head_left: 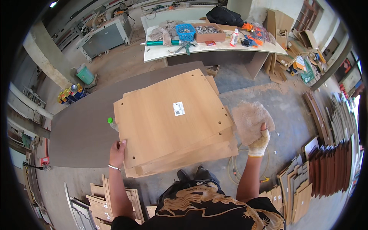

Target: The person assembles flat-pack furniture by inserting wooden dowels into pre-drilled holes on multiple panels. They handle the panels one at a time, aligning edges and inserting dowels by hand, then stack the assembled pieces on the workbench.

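Observation:
A stack of light-brown wooden panels lies in front of me, its sheets slightly fanned out. The top one has a white label and several round holes near its edges. My bare left hand, with a bracelet at the wrist, grips the top panel at its near left edge, thumb on the face; its other fingers are partly hidden. To the right of the stack, my right hand, in a cream work glove, holds a beige rag pinched under the thumb, apart from the panels.
A large dark board lies under the stack; a green-capped bottle stands beside the panels. Ahead, a white workbench carries a blue basket, a tray of hardware and tools. Upright panels line the right side. A yellow hose coils on the floor.

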Motion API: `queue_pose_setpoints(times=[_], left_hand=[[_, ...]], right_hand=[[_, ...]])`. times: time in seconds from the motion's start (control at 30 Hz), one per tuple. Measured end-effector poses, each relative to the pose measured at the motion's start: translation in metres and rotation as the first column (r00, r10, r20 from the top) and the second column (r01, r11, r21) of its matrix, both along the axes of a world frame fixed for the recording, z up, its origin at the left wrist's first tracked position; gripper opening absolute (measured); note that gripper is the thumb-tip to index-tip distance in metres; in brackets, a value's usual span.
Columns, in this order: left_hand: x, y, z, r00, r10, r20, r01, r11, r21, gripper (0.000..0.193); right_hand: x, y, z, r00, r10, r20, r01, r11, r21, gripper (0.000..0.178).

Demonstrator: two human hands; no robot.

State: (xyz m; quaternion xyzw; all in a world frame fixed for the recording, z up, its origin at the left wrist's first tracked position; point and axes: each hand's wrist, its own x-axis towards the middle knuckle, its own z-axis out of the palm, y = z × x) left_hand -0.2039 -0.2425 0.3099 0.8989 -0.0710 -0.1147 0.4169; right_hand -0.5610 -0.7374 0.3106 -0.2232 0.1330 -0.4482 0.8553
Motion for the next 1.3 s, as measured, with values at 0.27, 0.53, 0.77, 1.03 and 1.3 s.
queue_pose_setpoints(times=[0.27, 0.53, 0.77, 1.03, 1.3], left_hand=[[0.037, 0.016, 0.000, 0.992, 0.060, 0.109, -0.049, 0.993, -0.106, 0.044], [0.029, -0.005, 0.024, 0.964, -0.184, 0.193, 0.185, 0.983, 0.013, 0.046], [0.034, -0.017, 0.024, 0.950, -0.265, 0.165, 0.271, 0.962, -0.015, 0.048], [0.023, -0.025, 0.021, 0.958, -0.247, 0.148, 0.231, 0.966, 0.115, 0.056], [0.016, -0.018, 0.030, 0.937, -0.346, 0.045, 0.344, 0.938, 0.040, 0.071]], right_hand=[[-0.024, 0.016, 0.006, 0.982, -0.184, -0.052, 0.185, 0.983, 0.020, 0.061], [-0.035, 0.044, 0.007, 0.985, -0.167, -0.036, 0.167, 0.986, 0.003, 0.057], [0.000, 0.053, 0.020, 0.979, -0.131, -0.159, 0.119, 0.989, -0.085, 0.059], [0.026, 0.083, 0.021, 0.816, -0.405, -0.412, 0.311, 0.909, -0.277, 0.063], [0.089, 0.119, 0.035, 0.790, -0.483, -0.378, 0.398, 0.872, -0.283, 0.062]])
